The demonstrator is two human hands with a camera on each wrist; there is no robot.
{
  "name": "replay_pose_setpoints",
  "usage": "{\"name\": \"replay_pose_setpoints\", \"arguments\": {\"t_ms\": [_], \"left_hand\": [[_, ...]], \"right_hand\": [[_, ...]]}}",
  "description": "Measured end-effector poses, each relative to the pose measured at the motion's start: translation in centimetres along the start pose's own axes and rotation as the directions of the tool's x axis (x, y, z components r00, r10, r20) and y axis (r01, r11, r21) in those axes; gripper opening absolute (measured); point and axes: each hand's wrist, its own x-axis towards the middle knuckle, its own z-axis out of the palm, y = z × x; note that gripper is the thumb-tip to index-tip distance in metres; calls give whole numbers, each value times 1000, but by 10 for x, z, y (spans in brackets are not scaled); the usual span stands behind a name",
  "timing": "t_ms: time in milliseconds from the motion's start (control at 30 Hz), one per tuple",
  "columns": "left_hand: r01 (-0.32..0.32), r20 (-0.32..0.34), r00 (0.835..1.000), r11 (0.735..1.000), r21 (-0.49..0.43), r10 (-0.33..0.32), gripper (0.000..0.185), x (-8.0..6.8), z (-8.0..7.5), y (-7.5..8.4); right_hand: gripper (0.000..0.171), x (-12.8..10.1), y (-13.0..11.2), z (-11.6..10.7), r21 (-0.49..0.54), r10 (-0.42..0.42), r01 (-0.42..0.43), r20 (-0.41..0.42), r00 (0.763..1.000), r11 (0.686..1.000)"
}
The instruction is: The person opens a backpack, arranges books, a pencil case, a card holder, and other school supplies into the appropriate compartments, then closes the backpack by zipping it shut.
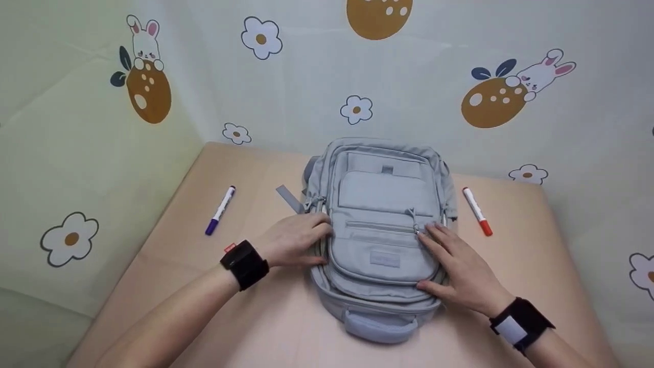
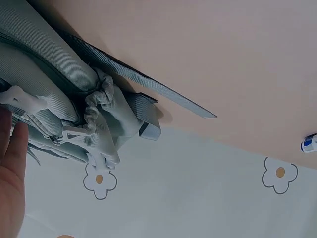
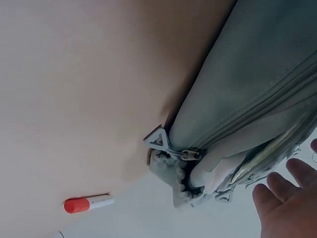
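Left hand [image 1: 296, 240] flat on backpack [image 1: 380, 204] left edge, fingers relaxed; right hand [image 1: 457, 266] spread flat on backpack front, holding nothing.

Pale peach tabletop [image 1: 168, 266], matte and evenly lit, wedged into a corner. Behind and to both sides, a light cloth backdrop [image 1: 434, 128], creased in places, greenish-yellow on the left, bluish-white at the back. Printed all over with white flowers [image 1: 261, 38], brown spotted eggs [image 1: 148, 92] and small rabbits [image 1: 544, 69] clinging to them. Soft, even light, faint shadows only.
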Motion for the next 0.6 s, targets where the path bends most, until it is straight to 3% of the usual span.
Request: {"name": "replay_pose_setpoints", "arguments": {"t_ms": [367,433,500,600], "left_hand": [[16,-16,1000,1000,-13,-16,45,1,-6,-1],[69,-47,996,998,-15,-69,41,3,-10,-2],[156,-95,983,988,-20,-157,39,6,-13,-5],[310,-161,936,949,-49,-314,39,14,-17,-11]], "right_hand": [[97,3,-2,-1,15,9,-9,32,999,1000],[95,4,-2,-2,18,15,-16,44,999,1000],[90,4,-2,-3,28,30,-31,52,998,999],[79,6,-3,-7,58,66,-69,55,996,996]]}}
